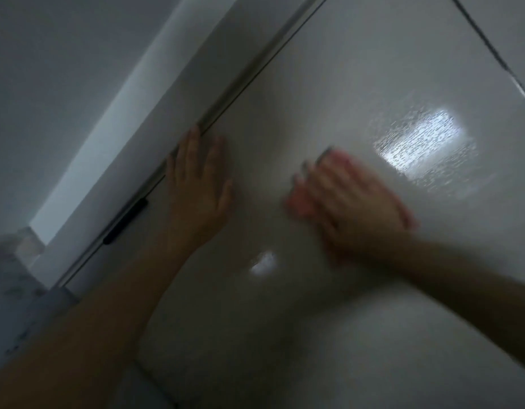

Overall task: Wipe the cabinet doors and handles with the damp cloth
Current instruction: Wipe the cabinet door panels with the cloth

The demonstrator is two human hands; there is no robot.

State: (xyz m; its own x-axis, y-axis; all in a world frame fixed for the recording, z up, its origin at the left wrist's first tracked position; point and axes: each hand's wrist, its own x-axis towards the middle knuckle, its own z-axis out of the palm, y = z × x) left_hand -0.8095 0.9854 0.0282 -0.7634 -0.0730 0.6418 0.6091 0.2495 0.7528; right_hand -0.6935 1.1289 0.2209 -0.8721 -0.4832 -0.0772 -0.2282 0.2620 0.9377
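Glossy pale cabinet door (329, 93) fills the tilted view, a bright reflection near its right edge. Left hand (197, 175) lies flat on the door beside its left edge, fingers straight, holding nothing. Right hand (352, 199), blurred, presses a pink cloth (296, 202) against the door's middle; how tight its grip is cannot be told. A dark handle (125, 221) sits along the left edge.

It looks like a dim home interior, judging by the glossy pale cabinet door (329, 84) with a dark handle (125, 221) beside a plain wall (48, 84).
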